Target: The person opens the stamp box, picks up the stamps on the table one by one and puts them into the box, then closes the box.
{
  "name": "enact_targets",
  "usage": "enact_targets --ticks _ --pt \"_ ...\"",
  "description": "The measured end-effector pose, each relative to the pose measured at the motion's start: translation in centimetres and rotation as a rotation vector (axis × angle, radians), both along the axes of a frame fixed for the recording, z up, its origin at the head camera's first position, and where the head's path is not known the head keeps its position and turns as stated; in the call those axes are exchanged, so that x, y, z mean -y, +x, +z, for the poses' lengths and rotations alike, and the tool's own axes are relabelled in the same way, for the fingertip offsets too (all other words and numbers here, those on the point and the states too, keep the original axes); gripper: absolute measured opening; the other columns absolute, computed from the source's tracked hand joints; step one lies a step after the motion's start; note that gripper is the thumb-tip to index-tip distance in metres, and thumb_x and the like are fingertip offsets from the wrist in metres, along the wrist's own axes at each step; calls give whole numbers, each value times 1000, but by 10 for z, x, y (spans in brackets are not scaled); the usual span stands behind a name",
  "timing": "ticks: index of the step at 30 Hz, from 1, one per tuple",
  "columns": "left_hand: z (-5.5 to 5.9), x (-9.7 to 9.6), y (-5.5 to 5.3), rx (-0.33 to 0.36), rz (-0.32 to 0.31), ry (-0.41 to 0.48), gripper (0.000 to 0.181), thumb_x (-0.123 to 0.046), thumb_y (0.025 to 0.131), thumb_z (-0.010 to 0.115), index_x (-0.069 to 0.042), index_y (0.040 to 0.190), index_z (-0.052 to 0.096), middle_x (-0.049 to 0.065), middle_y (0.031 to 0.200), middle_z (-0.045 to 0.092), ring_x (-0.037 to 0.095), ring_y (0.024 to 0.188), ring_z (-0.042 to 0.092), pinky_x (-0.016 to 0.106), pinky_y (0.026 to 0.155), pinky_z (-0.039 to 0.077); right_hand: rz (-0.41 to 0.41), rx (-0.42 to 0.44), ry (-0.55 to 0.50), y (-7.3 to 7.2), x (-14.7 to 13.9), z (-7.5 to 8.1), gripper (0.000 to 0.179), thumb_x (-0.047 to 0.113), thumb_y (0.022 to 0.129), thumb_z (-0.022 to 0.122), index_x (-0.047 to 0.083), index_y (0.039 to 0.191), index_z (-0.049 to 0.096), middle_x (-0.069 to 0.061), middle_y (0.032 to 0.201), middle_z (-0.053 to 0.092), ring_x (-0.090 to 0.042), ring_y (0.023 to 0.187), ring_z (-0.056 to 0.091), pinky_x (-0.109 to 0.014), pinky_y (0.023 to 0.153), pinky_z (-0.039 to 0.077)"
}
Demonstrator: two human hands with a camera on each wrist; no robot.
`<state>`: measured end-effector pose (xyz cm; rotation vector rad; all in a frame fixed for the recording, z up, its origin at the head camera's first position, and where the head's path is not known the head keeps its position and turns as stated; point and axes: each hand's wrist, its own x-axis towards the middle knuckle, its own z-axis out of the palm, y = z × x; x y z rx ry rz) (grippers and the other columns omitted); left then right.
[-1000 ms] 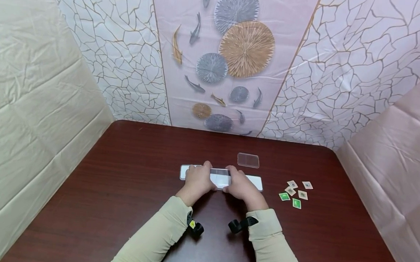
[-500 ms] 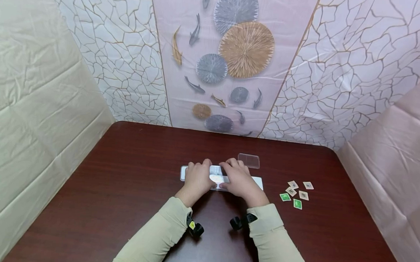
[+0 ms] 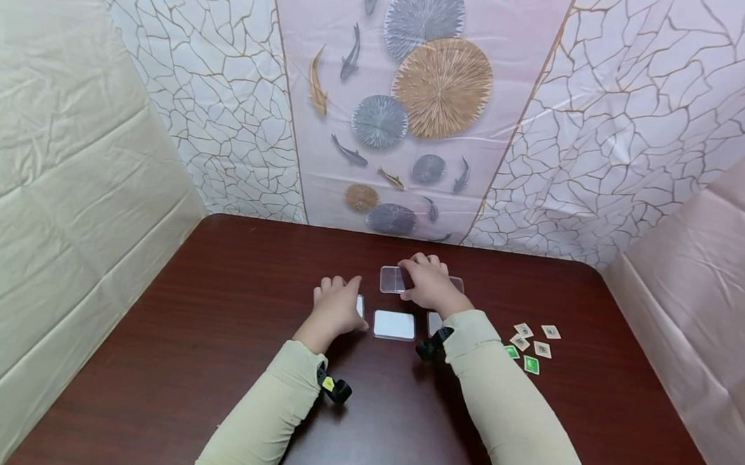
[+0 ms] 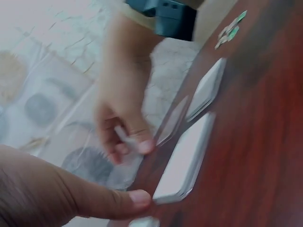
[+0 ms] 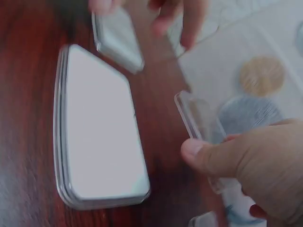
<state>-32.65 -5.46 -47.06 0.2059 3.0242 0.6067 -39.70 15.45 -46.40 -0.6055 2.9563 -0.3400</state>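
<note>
A clear plastic lid is pinched between the thumb and fingers of my right hand, off the table in the right wrist view. Another clear lid lies partly behind that hand. Three shallow white boxes form a row: the middle box is fully visible, the right box is partly covered by my right arm, and the left box is mostly hidden under my left hand. That hand's thumb and fingers are spread; whether it touches the left box I cannot tell.
Several small square cards, some green and some pale with pictures, lie scattered to the right on the dark red-brown table. Patterned cloth hangs behind the table, with plain cloth along both sides.
Both hands were on the clear lid at the middle box. My right hand has carried it up and back towards the other lid; my left hand let go and shifted left.
</note>
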Motion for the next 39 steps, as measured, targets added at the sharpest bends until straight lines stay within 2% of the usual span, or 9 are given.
enact_targets --ticks 5,12,18,23,27,32,35,39 --pt "1 19 -7 57 -12 -19 99 -32 68 95 -14 152 46 20 138 48 39 123 38 50 97 34 -30 65 -8 -16 -4 -12 69 33 90 78 16 151 49 -12 147 45 -40 136 33 -56 109 26" --pt "-4 35 -12 129 -90 28 93 -27 74 91 -15 154 44 18 142 45 37 122 40 51 101 35 -27 105 -38 -23 -9 -19 70 36 92 75 17 153 46 -14 150 42 -42 136 30 -60 111 21" --pt "-8 41 -12 137 -109 32 85 -25 78 89 -14 151 48 17 140 46 35 119 41 50 98 38 -45 124 -60 -24 -10 -20 74 35 91 76 17 155 43 -16 150 39 -43 136 28 -62 113 18" --pt "-13 43 -13 129 -114 15 83 -26 78 88 -15 150 49 17 137 47 35 118 40 49 98 38 -84 27 -147 -6 7 -18 73 34 91 76 16 154 44 -19 147 42 -44 138 27 -61 114 17" --pt "-16 46 -14 113 -133 1 80 -25 79 87 -15 150 50 17 136 49 35 116 41 50 97 39 -43 -42 -222 18 34 -16 67 35 91 76 17 150 51 -17 144 46 -43 139 27 -62 114 15" --pt "-19 49 -17 99 -153 -25 69 -26 83 84 -14 145 56 14 130 51 32 109 43 47 92 39 -5 10 -199 43 64 -19 79 41 84 82 16 151 49 -15 142 49 -40 136 32 -62 115 18" --pt "-19 51 -18 93 -167 -32 59 -27 84 83 -14 138 62 11 123 53 28 103 43 44 88 39 -17 48 -165 53 74 -28 85 44 82 83 15 152 47 -12 135 50 -37 130 36 -59 114 20" --pt "-17 52 -16 77 -207 -37 54 -25 84 84 -13 133 65 9 117 54 26 100 45 43 88 41 -49 63 -166 61 81 -36 82 43 82 83 15 151 48 -11 130 50 -35 125 38 -58 113 21"
